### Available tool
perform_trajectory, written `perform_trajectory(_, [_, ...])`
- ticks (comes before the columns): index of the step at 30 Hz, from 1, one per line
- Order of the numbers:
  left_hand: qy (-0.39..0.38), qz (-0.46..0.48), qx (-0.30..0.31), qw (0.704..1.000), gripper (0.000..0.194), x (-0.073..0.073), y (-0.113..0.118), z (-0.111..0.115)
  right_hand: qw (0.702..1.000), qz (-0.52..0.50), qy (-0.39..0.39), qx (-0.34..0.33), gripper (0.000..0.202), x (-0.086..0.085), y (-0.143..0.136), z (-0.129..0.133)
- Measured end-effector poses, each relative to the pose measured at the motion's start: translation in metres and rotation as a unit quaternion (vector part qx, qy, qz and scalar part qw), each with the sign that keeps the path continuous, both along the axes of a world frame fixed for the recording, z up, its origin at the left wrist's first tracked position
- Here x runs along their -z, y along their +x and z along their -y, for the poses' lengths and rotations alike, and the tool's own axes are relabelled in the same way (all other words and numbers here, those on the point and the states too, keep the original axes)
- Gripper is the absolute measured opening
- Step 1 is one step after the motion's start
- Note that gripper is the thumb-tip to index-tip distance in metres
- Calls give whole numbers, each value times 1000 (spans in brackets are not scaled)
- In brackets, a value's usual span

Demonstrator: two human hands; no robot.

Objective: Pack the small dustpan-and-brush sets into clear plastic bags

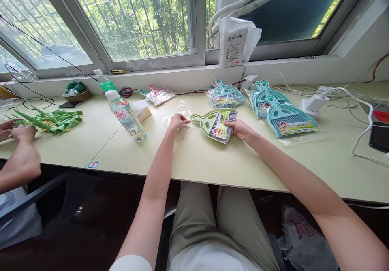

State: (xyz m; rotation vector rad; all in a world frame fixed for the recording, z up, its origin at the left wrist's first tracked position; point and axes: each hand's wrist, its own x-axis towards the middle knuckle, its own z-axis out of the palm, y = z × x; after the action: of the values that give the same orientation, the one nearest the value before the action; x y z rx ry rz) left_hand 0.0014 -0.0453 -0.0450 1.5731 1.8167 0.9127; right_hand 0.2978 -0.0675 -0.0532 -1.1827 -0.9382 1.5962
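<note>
Head camera looks down at the person's own arms stretched over a pale green counter [194, 157]. Left hand [178, 122] lies with fingers curled and pinched on the edge of a crinkled clear plastic bag [179, 115], which sits flat on the counter just beside the dustpan's handle. Right hand [240, 128] is partly closed on the bristle end of a small light green plastic dustpan and brush set with a printed paper label [216, 125], thumb on top, the set resting on the counter between the two hands.

From where the hands sit, I'd judge the step to be bagging: the set is lined up with the bag's mouth but not yet inside it. The next move would call for the left fingers to spread the bag's opening while the right hand slides the set in handle first.

Farther out, teal dustpan sets already in clear wrapping [281, 115] lie near the right forearm, with another teal pile [226, 96] behind. A clear plastic water bottle with a white cap [126, 117] stands to the left. At the far left another person's hands [18, 132] work at green plastic stems [54, 121]. White cables and a charger [316, 101] trail along the right.
</note>
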Motion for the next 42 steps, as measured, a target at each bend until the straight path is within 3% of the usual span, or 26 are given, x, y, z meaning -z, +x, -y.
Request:
perform_trajectory(4, [72,15,-106,992,19,-11,2,1,1000,9,14,6,19,-3,3,-1])
perform_trajectory(6, [125,-12,-118,985,14,-16,9,3,1000,4,31,-4,17,-6,0,2])
perform_trajectory(9, [187,-49,-39,980,15,-24,31,11,997,-18,72,-20,18,-9,-10,10])
perform_trajectory(16, [216,-103,197,951,23,-36,93,45,990,-78,109,47,28,1,-32,21])
perform_trajectory(19, [226,-76,282,930,28,-39,104,55,987,-108,117,34,34,4,-32,21])
perform_trajectory(21, [227,-61,304,923,35,-41,105,59,984,-122,127,25,36,5,-31,21])
perform_trajectory(22, [238,-63,284,927,37,-43,104,61,982,-129,133,23,37,4,-30,21])
perform_trajectory(24, [283,-88,180,938,39,-48,100,65,979,-139,149,20,38,2,-28,21])
perform_trajectory(26, [327,-126,75,934,42,-54,95,68,977,-140,162,15,40,0,-27,21])
perform_trajectory(27, [338,-146,54,928,45,-57,93,69,977,-135,166,12,40,-2,-26,22])
perform_trajectory(31, [331,-202,118,914,57,-61,89,66,979,-115,167,1,42,-5,-27,25])
perform_trajectory(36, [354,-226,214,882,52,-54,97,67,977,-134,161,40,39,-6,-31,27])
perform_trajectory(37, [371,-213,197,882,52,-54,99,69,975,-139,167,52,37,-8,-30,28])
perform_trajectory(39, [387,-145,102,905,58,-54,102,70,970,-143,186,71,33,-12,-29,28])
perform_trajectory(41, [361,-28,14,932,68,-54,102,68,965,-146,203,78,31,-16,-27,29])
perform_trajectory(42, [331,41,7,943,70,-54,102,66,963,-149,209,77,32,-18,-27,29])
